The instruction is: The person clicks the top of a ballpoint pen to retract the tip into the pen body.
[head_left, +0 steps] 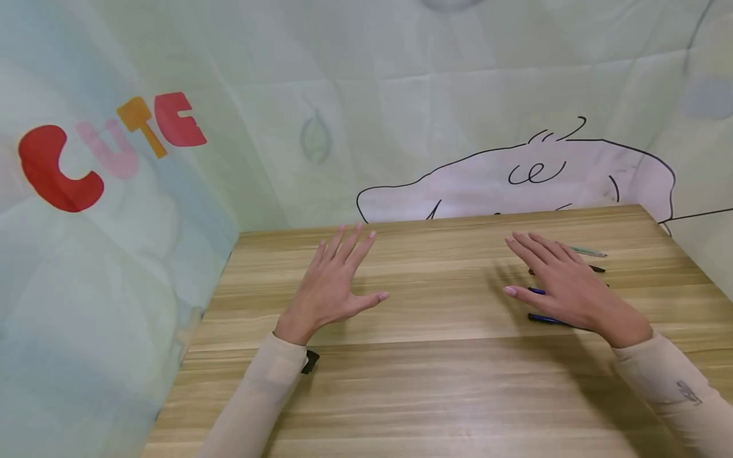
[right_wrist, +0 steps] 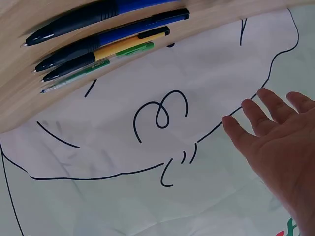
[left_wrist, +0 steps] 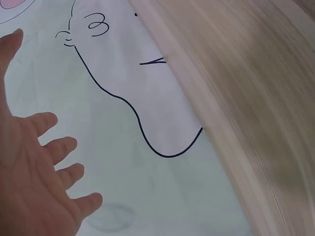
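My left hand [head_left: 326,289] is held over the left part of the wooden table [head_left: 424,381], fingers straight and spread, holding nothing. On the other side my right hand [head_left: 564,283] hovers with straight fingers above several pens and partly hides them in the head view. The right wrist view shows them lying side by side: a blue pen [right_wrist: 83,22] with a black grip, a second blue pen [right_wrist: 138,28], a yellow pen [right_wrist: 118,46] with a black grip, and a slim green pen [right_wrist: 98,68]. Neither hand appears to touch a pen.
A printed cloth [head_left: 389,127] hangs behind the table and along its left side, with colourful letters and a line-drawn animal. The table's back edge [head_left: 446,221] meets this cloth. A black band [head_left: 310,362] shows at the left sleeve.
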`<state>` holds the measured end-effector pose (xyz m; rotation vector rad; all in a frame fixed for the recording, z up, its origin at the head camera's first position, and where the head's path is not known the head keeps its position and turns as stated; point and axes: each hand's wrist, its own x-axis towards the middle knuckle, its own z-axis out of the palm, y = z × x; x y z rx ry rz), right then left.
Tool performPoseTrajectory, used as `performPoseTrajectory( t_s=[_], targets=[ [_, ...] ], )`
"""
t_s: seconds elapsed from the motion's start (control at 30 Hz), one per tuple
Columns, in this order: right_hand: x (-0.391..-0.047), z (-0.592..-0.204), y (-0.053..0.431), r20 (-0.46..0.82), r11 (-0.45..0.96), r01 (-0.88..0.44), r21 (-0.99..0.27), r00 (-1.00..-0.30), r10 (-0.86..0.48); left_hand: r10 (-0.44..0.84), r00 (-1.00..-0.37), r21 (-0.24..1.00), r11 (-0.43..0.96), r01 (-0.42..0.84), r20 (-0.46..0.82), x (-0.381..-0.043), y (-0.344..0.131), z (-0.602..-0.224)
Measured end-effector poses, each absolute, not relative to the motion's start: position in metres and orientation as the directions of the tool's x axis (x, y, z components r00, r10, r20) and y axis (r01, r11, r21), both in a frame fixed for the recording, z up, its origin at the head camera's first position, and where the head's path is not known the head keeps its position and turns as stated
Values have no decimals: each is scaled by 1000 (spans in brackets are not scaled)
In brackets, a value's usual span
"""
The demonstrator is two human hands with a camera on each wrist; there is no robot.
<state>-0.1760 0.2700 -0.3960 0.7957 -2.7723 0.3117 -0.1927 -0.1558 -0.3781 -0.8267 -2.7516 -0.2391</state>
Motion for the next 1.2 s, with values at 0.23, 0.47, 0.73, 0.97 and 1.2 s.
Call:
performPoseTrajectory(
  t_s=[0.23, 0.47, 0.73, 0.97, 1.2],
  targets=[
    [-173, -394, 274, 247, 801, -524, -287, -849, -467, 564, -750, 155, 754, 639, 346, -194, -157, -379],
    [-172, -393, 275, 209, 698, -453, -555, -888, -410, 520, -782, 358, 697, 621, 344, -193, -159, -378],
    [-173, -391, 278, 246, 563, -441, -699, -888, -390, 477, -810, 540, 606, 584, 340, -193, -159, -379],
    [-176, -390, 283, 231, 491, -383, -782, -911, -342, 443, -849, 715, 491, 497, 287, -193, -159, -382],
    [-178, -389, 293, 175, 460, -286, -841, -947, -269, 423, -870, 805, 405, 433, 255, -192, -161, -382]
  ],
)
